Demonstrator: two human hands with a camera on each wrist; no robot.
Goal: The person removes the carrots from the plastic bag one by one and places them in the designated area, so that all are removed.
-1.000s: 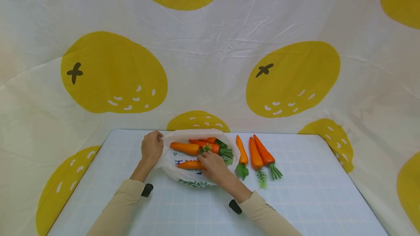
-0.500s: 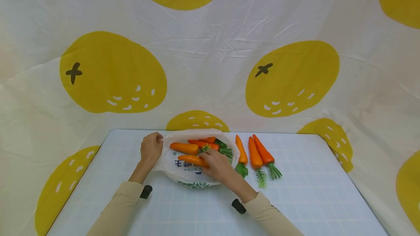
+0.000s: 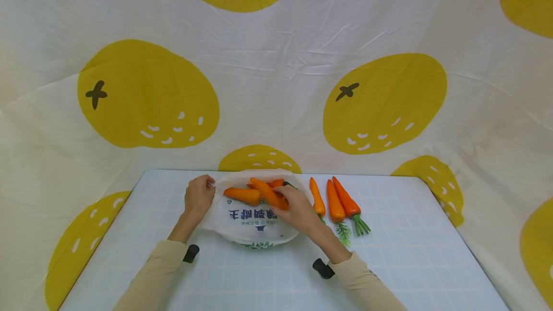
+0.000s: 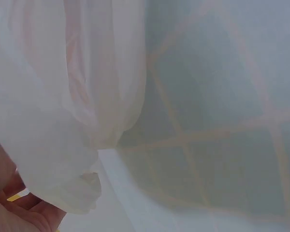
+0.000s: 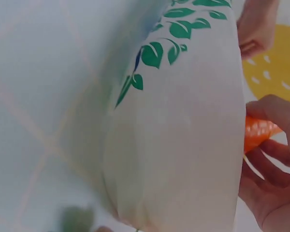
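Observation:
A white plastic bag (image 3: 259,228) with green leaf print lies with its mouth spread wide. My left hand (image 3: 199,199) pinches its left rim; in the left wrist view the fingers (image 4: 36,212) hold the thin folded plastic (image 4: 67,188). Over the bag's mouth my right hand (image 3: 298,210) grips an orange carrot (image 3: 264,191), its tip pointing up and left. The right wrist view has the same carrot (image 5: 257,131) between thumb and fingers, partly behind the bag wall (image 5: 179,125). Another carrot (image 3: 243,196) lies inside at the left, with more carrots partly hidden behind the held one.
Right of the bag lie three carrots: a slim one (image 3: 317,196) close to the rim, a thicker one (image 3: 335,203) with feathery leaves, and one (image 3: 347,198) with green stalks. They rest on the pale checked table (image 3: 410,248). A fruit-print cloth (image 3: 276,109) hangs behind.
My right hand has lifted the front carrot and swung it up and back across the others, uncovering the blue print. The left hand stays at the rim.

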